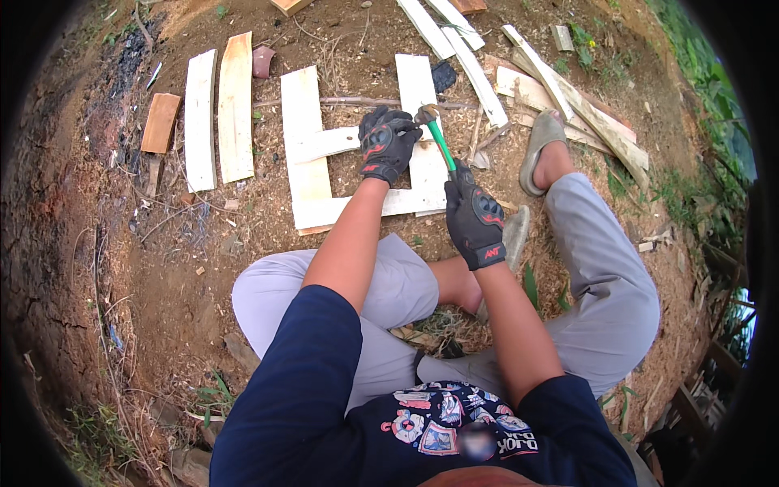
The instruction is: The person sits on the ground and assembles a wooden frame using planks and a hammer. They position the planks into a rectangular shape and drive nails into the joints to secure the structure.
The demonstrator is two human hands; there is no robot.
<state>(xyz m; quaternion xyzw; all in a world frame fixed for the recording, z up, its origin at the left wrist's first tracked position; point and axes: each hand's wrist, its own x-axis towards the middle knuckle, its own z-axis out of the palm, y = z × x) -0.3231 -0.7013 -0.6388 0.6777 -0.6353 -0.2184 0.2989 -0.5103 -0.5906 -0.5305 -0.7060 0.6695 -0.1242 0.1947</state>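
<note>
My right hand (pixel 476 217), in a black glove with red trim, is wrapped round the green handle of a hammer (pixel 441 144). The hammer's head lies just beside the fingertips of my left hand (pixel 387 143), gloved alike. That hand is closed over the right part of a pale wooden crosspiece (pixel 329 144); whatever its fingers pinch is hidden. The crosspiece spans a left board (pixel 301 101) and a right board (pixel 415 77), both flat on the ground. Across their near ends lies another pale board (pixel 324 213).
Two pale boards (pixel 236 105) and a short brown block (pixel 161 122) lie to the left. Several long slats (pixel 540 69) are strewn at the far right. My legs (pixel 604 276) are folded close to the boards, with a slipper (pixel 539 154) on the right foot. Wood chips litter the soil.
</note>
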